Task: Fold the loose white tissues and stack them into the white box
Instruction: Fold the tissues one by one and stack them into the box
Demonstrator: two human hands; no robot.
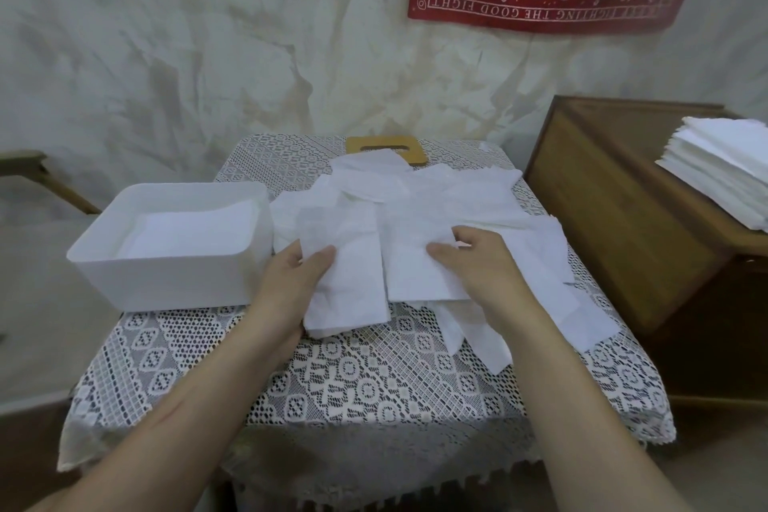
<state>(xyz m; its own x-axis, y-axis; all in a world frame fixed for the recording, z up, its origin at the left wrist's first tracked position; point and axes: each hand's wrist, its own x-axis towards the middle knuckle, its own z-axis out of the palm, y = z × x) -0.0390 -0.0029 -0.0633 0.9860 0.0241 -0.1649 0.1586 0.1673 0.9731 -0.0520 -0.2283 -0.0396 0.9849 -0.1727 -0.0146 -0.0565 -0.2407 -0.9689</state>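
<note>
Currently your left hand [291,281] pinches a folded tissue [349,299], right hand [478,262] a loose sheet [415,281]. Likely light, limp, easily torn; take edges gently near corners.

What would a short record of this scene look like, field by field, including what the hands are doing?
Surface: table under a lace cloth
Left hand: grips a folded tissue, thumb on top
Right hand: pinches a second tissue beside it
Loose tissues: heaped behind both hands
White box: left of the heap, open, flat tissues inside
Wooden lid: behind the heap, partly covered
Tissue stack: on the wooden cabinet at right
</note>
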